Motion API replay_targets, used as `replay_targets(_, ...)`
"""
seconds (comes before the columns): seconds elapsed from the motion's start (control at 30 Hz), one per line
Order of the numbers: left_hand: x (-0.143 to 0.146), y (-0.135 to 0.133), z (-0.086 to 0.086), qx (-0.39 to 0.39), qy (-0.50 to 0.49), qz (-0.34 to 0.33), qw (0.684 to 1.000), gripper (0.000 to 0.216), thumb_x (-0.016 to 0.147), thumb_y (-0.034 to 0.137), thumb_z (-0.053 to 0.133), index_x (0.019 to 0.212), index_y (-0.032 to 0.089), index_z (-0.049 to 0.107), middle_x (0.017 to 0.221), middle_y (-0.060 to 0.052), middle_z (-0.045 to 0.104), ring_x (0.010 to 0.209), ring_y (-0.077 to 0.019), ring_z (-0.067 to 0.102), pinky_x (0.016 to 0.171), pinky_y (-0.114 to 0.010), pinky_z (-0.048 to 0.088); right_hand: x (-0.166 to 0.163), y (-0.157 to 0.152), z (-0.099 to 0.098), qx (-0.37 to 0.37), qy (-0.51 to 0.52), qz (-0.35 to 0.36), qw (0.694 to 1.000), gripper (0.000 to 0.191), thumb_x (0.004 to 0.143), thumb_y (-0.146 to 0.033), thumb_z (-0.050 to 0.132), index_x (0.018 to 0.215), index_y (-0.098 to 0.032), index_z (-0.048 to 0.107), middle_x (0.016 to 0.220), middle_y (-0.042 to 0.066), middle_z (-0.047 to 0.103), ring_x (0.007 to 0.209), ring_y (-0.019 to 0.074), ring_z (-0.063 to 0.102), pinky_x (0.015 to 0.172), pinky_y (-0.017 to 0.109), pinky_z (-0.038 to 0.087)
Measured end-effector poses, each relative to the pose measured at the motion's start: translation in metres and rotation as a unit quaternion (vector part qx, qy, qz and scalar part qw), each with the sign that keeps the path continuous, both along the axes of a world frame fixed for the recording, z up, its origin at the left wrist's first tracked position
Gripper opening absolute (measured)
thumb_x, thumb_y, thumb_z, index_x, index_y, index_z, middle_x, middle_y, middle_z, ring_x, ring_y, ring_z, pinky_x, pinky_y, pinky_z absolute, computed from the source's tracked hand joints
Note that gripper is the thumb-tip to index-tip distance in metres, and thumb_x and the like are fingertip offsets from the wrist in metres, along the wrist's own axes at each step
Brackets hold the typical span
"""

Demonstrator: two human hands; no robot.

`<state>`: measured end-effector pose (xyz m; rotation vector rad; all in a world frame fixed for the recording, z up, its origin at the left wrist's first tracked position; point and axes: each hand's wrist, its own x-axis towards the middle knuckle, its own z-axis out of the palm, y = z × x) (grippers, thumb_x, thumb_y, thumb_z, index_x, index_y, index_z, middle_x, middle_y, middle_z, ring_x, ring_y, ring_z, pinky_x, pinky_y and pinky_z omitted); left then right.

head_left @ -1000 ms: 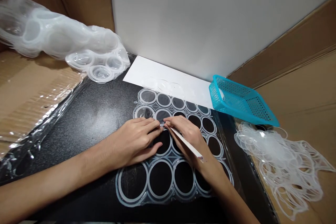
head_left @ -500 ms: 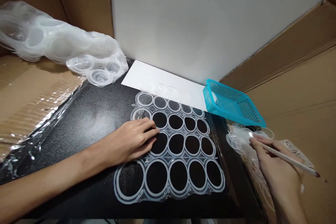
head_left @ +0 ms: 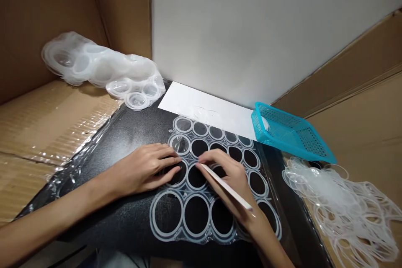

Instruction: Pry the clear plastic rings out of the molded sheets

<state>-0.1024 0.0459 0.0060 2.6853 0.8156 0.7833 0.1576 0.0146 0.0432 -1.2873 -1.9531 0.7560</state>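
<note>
A clear plastic sheet [head_left: 196, 192] with rows of whitish rings lies on the black tabletop; most ring centres look black. My left hand [head_left: 153, 167] rests on its left side, fingers slightly apart and holding nothing. Over the middle of the sheet, my right hand [head_left: 230, 176] pinches a slim white pen-like tool [head_left: 228, 188]. Its tip is hidden at the fingertips, close to a ring in the second or third row. The ring [head_left: 181, 144] above my left fingertips has a shiny, clear film in its centre.
Behind the sheet lies a white paper strip [head_left: 188, 97] with clear discs on it. A turquoise basket [head_left: 289, 146] stands back right, above a heap of clear discs and ring-shaped scraps [head_left: 351, 205]. Stacked plastic ring sheets [head_left: 106, 67] lie back left on cardboard [head_left: 63, 125].
My right hand has moved left with the pen-like tool, from the heap of clear discs to the middle of the sheet. My left hand has shifted slightly down the sheet. The camera view has shifted.
</note>
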Motion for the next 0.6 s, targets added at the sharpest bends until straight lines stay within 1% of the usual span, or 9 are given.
replay_targets(0.03,0.000,0.000,-0.001,0.001,0.001,-0.002,1.000,0.028,0.108,0.026,0.055,0.126,0.019,0.074,0.113,-0.008,0.078,0.100,-0.0227,0.075,0.090,-0.037,0.060,-0.009,0.007,-0.002,-0.004,0.007,0.029,1.000,0.010,0.103,-0.025,0.064,0.096,-0.024,0.071,0.099,0.004,0.074,0.091,0.0204,0.069,0.085,0.032,0.054)
replay_targets(0.1,0.000,0.001,-0.001,0.003,0.004,-0.008,1.000,0.029,0.108,0.027,0.054,0.125,0.018,0.075,0.111,-0.009,0.078,0.098,-0.0227,0.076,0.088,-0.037,0.061,-0.020,0.018,-0.006,-0.018,0.013,0.057,0.998,0.010,0.103,-0.023,0.065,0.095,-0.023,0.071,0.098,0.003,0.074,0.091,0.0202,0.070,0.085,0.032,0.054)
replay_targets(0.2,0.001,0.003,-0.001,0.006,0.013,-0.012,1.000,0.031,0.110,0.028,0.051,0.123,0.018,0.076,0.109,-0.009,0.079,0.096,-0.0229,0.076,0.087,-0.037,0.061,-0.026,0.026,-0.012,-0.034,0.022,0.058,0.998,0.008,0.101,-0.025,0.069,0.094,-0.024,0.073,0.095,0.002,0.074,0.089,0.0200,0.070,0.084,0.032,0.054)
replay_targets(0.37,0.000,0.002,0.000,0.005,0.019,-0.014,1.000,0.033,0.111,0.029,0.048,0.117,0.016,0.077,0.102,-0.008,0.079,0.089,-0.0230,0.076,0.082,-0.038,0.061,-0.028,0.027,-0.017,-0.049,0.028,0.058,0.997,0.008,0.101,-0.023,0.069,0.096,-0.023,0.075,0.095,0.002,0.074,0.089,0.0193,0.070,0.085,0.031,0.053)
replay_targets(0.47,0.000,0.002,0.000,0.007,0.018,-0.015,1.000,0.032,0.111,0.029,0.049,0.117,0.015,0.077,0.102,-0.009,0.079,0.091,-0.0237,0.076,0.084,-0.039,0.061,-0.029,0.027,-0.018,-0.055,0.025,0.053,0.997,0.008,0.100,-0.024,0.069,0.096,-0.023,0.076,0.095,0.002,0.075,0.090,0.0195,0.071,0.085,0.031,0.053)
replay_targets(0.6,0.000,0.004,0.001,-0.002,0.017,-0.015,1.000,0.033,0.111,0.029,0.049,0.118,0.014,0.077,0.108,-0.010,0.080,0.095,-0.0249,0.077,0.087,-0.040,0.062,-0.029,0.031,-0.015,-0.071,0.025,0.057,0.996,0.007,0.100,-0.023,0.070,0.094,-0.023,0.075,0.093,0.002,0.075,0.089,0.0194,0.071,0.084,0.031,0.054)
